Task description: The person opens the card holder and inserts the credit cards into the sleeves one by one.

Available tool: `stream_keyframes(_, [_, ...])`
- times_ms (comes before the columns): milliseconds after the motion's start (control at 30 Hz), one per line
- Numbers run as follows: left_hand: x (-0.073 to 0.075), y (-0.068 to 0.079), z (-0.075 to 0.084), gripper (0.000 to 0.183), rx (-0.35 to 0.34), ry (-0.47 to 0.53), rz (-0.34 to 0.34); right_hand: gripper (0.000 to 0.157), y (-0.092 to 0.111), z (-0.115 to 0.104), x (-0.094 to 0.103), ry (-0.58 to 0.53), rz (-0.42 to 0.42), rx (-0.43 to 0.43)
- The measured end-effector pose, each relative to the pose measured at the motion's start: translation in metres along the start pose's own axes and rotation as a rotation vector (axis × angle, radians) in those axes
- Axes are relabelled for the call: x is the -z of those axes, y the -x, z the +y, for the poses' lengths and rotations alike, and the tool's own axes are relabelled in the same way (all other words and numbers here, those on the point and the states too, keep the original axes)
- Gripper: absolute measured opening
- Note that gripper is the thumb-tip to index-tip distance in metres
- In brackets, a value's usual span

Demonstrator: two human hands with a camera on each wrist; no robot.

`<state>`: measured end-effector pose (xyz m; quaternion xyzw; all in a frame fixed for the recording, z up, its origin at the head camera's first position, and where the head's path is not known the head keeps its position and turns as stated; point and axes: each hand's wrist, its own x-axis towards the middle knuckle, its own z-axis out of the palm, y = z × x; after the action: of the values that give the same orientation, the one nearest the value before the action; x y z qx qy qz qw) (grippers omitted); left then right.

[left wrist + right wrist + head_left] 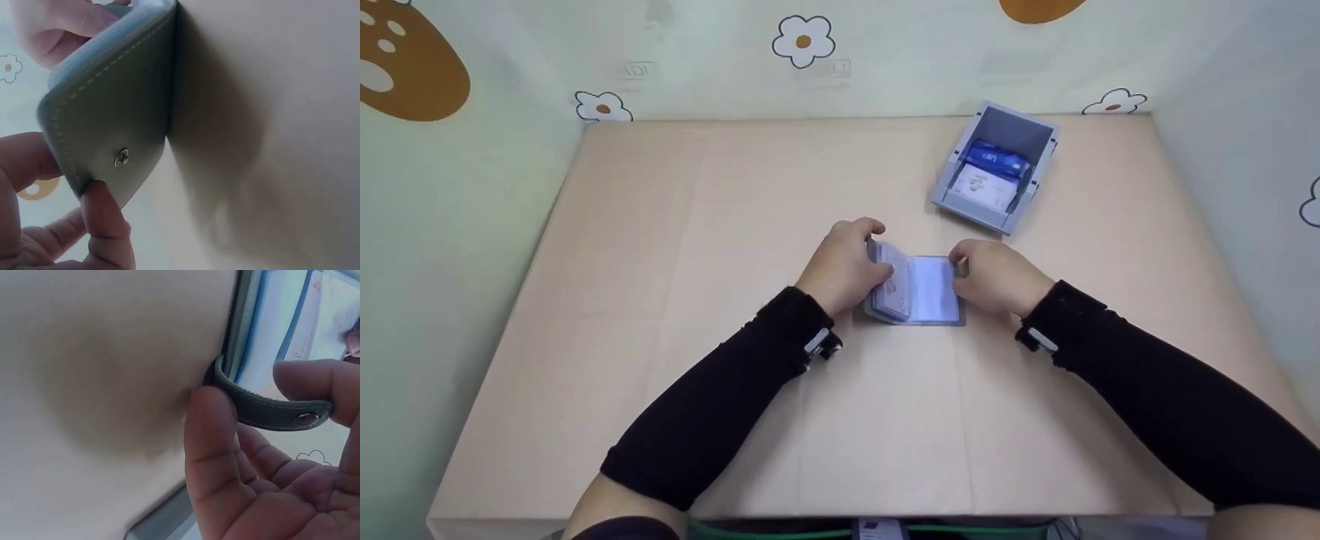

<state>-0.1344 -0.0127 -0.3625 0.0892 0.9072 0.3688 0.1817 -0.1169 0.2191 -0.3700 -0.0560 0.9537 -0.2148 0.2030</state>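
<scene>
A small grey-green card holder (935, 291) lies open on the table, its clear sleeves showing. My left hand (840, 266) grips the raised left cover and the stack of filled sleeves, thumb on the top card (895, 289). The left wrist view shows that cover's stitched outside with a metal snap stud (121, 157), fingers at its edge. At the right edge, my right hand (997, 277) pinches the closing strap (264, 410), which curves up and carries a snap button (306, 419).
A grey open-front bin (971, 212) stands behind my right hand, holding a blue packet (996, 159) and a white printed card (986, 186). Patterned walls (697, 60) border the back and sides of the covered table (622, 300).
</scene>
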Motion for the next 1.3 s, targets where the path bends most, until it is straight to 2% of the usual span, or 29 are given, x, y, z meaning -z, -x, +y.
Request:
stream_keyframes(167, [-0.008, 0.003, 0.012, 0.044, -0.056, -0.007, -0.010, 0.038, 0.003, -0.001, 0.004, -0.035, 0.008, -0.001])
stream_keyframes(300, [-0.015, 0.004, 0.017, 0.044, -0.098, -0.003, -0.027, 0.035, 0.005, -0.001, 0.005, -0.047, 0.018, 0.008])
stream_keyframes(533, [-0.021, 0.002, 0.013, 0.051, -0.237, 0.011, -0.060, 0.027, 0.005, 0.001, 0.006, -0.091, 0.058, 0.058])
stream_keyframes(700, [-0.023, -0.002, 0.007, 0.050, -0.284, 0.005, -0.130, 0.023, 0.005, 0.003, 0.007, -0.134, 0.077, 0.045])
stream_keyframes(800, [-0.024, -0.003, 0.003, 0.049, -0.287, -0.039, -0.180, 0.021, 0.004, 0.003, 0.007, -0.153, 0.073, 0.039])
stream_keyframes(933, [-0.027, -0.006, -0.002, 0.053, -0.294, -0.148, -0.212, 0.017, 0.002, 0.005, 0.007, -0.195, 0.059, 0.048])
stream_keyframes(1133, [-0.031, -0.008, -0.003, 0.064, -0.297, -0.307, -0.213, 0.011, -0.001, 0.008, 0.006, -0.305, 0.017, 0.087])
stream_keyframes(1300, [-0.032, -0.005, 0.002, 0.065, -0.289, -0.352, -0.205, 0.021, 0.000, 0.011, 0.010, -0.344, -0.060, 0.156])
